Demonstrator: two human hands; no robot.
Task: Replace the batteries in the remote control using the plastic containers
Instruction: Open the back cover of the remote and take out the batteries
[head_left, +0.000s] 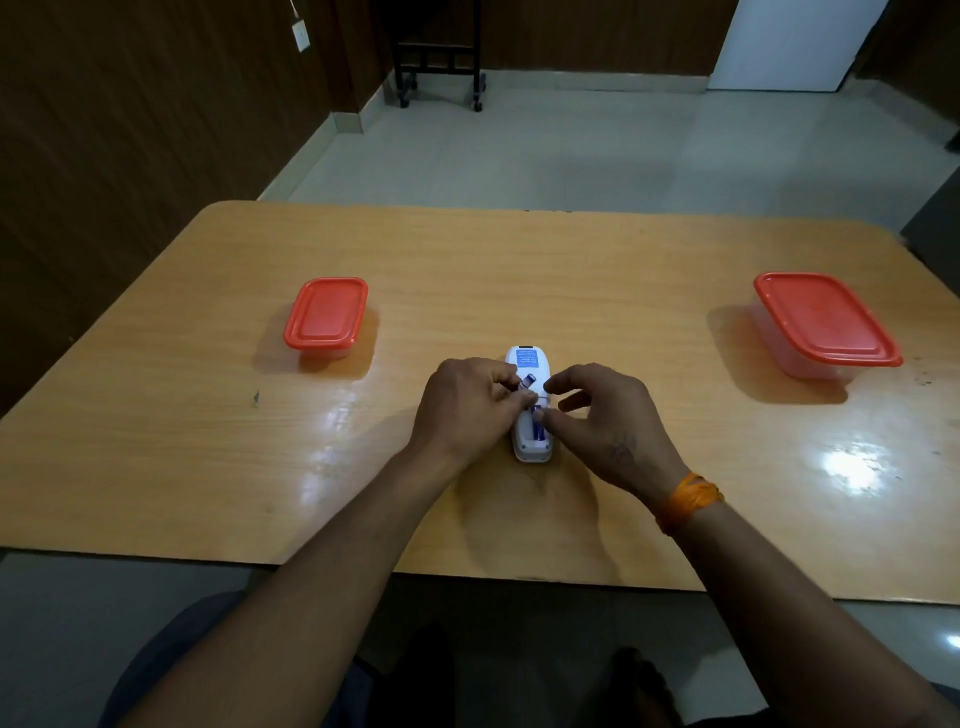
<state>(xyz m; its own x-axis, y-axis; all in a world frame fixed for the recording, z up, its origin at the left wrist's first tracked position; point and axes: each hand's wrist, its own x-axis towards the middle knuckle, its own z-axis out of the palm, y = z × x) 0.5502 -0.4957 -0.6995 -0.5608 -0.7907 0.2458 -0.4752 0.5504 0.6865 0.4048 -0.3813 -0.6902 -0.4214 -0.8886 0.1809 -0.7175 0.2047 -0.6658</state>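
A white remote control (528, 358) lies face down in the middle of the wooden table (467, 260), its battery bay uncovered. My left hand (467, 405) pinches a blue battery (528, 381) that is tilted up out of the bay. A second blue battery (537, 430) lies in the bay, with the fingertips of my right hand (602, 421) touching its upper end. Two clear plastic containers with red lids stand closed: a small container (326, 318) at the left and a larger container (826, 325) at the right.
The table's near edge runs just in front of my forearms. An orange thread band (688, 501) circles my right wrist. Beyond the table lie a tiled floor, a dark wheeled stand (440, 57) and a white panel (789, 44).
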